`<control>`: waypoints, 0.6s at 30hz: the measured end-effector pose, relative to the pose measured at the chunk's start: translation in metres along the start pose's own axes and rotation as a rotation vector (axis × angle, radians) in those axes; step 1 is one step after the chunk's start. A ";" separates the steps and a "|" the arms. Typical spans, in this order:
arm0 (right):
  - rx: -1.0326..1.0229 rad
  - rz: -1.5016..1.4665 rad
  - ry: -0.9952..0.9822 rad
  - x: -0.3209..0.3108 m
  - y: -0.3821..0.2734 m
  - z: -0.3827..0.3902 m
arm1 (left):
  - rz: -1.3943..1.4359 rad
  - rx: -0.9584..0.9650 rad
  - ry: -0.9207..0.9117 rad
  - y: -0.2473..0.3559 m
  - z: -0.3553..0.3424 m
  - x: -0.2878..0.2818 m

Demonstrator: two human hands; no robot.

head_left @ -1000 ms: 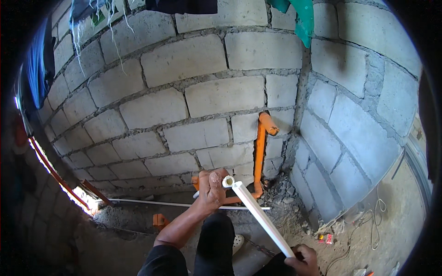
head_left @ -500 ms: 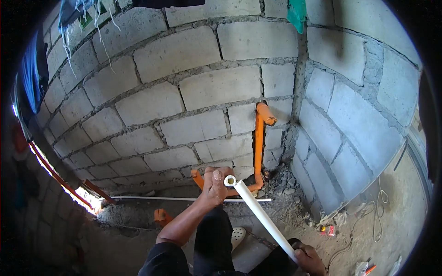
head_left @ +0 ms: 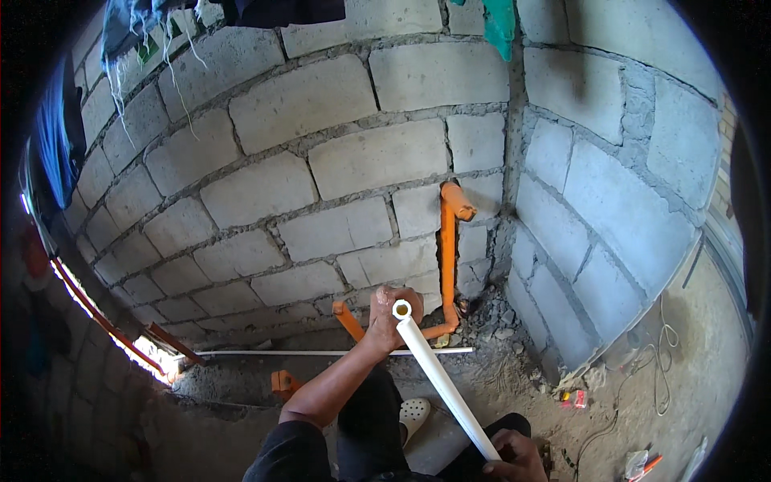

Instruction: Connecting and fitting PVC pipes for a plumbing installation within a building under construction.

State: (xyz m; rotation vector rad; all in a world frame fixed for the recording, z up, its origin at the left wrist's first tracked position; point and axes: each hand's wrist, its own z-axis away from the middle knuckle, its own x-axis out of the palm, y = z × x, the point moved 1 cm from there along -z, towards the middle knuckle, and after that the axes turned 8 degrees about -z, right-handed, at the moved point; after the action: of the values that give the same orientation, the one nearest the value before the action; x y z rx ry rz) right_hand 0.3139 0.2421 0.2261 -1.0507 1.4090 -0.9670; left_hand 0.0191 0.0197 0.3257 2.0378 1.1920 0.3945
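- Between both hands: white pipe, slanting up from right hand to left hand.
- Left fingers clenched round the open upper end; right gripping the lower end.
- Just beyond left hand: orange pipe along block wall.
- Likely positioning step; next calls for steady alignment.

Unfinished building site, bare grey block walls, dirt floor, exposed orange pipes, rubble

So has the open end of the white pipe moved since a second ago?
Yes. The white pipe end has dropped relative to the upright orange pipe, now level with its lower bend, left hand at it.
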 end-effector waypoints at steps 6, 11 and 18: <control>0.062 -0.009 0.245 0.005 -0.015 0.003 | -0.018 -0.070 -0.012 -0.003 0.000 0.003; -0.121 0.006 0.317 0.019 -0.018 -0.003 | -0.231 0.004 0.042 -0.017 0.000 0.014; 0.110 -0.192 0.103 0.019 -0.007 0.008 | -0.174 -0.039 -0.058 -0.016 -0.004 0.016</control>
State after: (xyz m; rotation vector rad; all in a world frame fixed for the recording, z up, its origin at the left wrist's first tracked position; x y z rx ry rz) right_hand 0.3221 0.2215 0.2266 -1.0809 1.3386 -1.2396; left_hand 0.0148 0.0398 0.3150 1.8817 1.3038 0.2700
